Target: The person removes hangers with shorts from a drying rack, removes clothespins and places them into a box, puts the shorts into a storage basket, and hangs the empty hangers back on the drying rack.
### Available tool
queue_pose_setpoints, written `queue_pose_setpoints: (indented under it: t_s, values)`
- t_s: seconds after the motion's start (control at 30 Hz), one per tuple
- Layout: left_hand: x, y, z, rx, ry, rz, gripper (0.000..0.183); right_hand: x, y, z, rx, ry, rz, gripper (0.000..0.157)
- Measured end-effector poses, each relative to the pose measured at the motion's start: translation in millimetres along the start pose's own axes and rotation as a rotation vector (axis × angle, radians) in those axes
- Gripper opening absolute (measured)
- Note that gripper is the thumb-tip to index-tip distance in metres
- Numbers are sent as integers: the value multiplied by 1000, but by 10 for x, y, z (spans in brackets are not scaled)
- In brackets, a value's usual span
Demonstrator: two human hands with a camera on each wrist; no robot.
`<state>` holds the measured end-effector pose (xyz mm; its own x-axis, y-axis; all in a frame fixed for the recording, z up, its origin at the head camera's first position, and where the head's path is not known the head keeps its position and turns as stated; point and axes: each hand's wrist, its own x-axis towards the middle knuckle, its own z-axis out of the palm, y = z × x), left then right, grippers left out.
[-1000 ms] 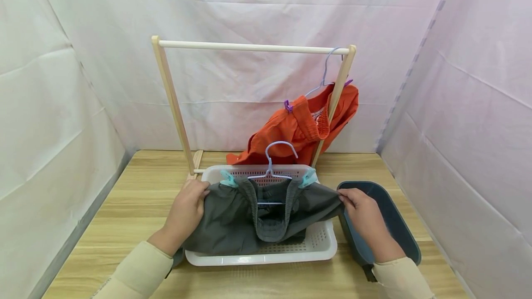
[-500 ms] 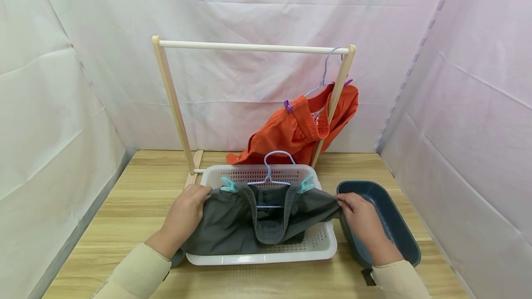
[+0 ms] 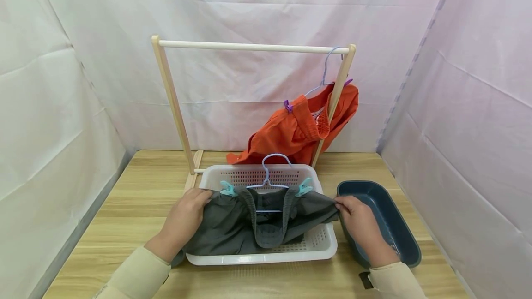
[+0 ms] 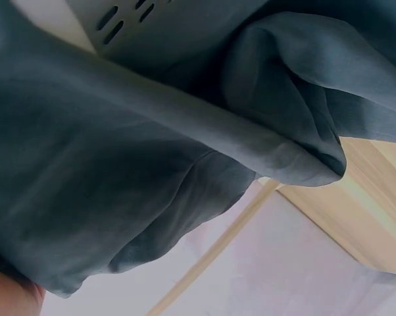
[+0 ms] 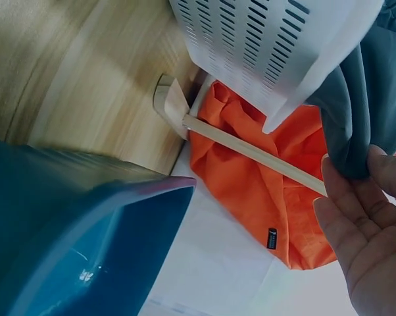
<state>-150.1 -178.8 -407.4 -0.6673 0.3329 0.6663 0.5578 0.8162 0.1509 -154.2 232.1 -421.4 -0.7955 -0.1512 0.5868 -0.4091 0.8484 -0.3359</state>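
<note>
Dark grey elastic-waist shorts [image 3: 224, 225] lie spread over a white perforated basket [image 3: 324, 253]. Two turquoise clips [image 3: 305, 187] fix their waistband to a pale lilac hanger [image 3: 266, 174], whose hook points up toward the back. My left hand [image 3: 184, 218] grips the left side of the shorts; in the left wrist view only a bit of that hand [image 4: 10, 293] shows at the cloth's lower corner. With thumb and fingertips my right hand [image 3: 360, 223] pinches the right end of the cloth, and the right wrist view shows the same pinch by the hand [image 5: 375, 224].
Behind the basket stands a wooden rack with a white rail [image 3: 249, 47]. Orange shorts [image 3: 282, 128] with purple clips hang from a hanger at its right end. A dark blue tub [image 3: 401, 230] is on the table [image 3: 124, 206] under my right forearm. White fabric walls surround the table.
The grey shorts and their hanger have come down slightly toward the basket and toward me. Both hands keep their hold, and the right one has shifted a little lower and inward.
</note>
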Motion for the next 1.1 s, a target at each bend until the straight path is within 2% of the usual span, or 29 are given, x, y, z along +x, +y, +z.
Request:
queue_pose_setpoints:
  t_s: [0.23,0.6,0.93,1.1]
  values:
    - [0,1,3,3,-23,-2,32,-14,13,31,-4,-9,10,16]
    - [-1,-10,34,24,-33,8,34,-58,6,63,8,-58,44,15]
    - [19,30,-6,69,-130,4,38,-52,2,57,11,-85,60,14]
    - [45,53,-28,87,-186,-13,34,-47,-3,55,7,-100,68,14]
